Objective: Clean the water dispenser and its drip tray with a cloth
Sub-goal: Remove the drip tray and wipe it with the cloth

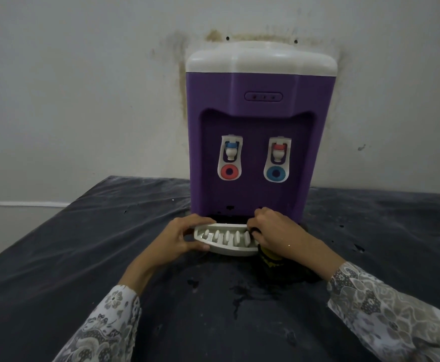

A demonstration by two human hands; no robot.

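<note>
Head view showed our left hand (177, 237) and right hand (273, 231) gripping the drip tray (226, 242) ends; we judged level, even handling at the water dispenser (258, 126) best.

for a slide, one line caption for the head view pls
Both hands, left hand and right hand, grip the white drip tray at the base of the purple water dispenser.

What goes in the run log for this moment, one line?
left hand grips drip tray left end | right hand grips right end | tray at purple water dispenser base slot | dark cloth under right hand
</note>
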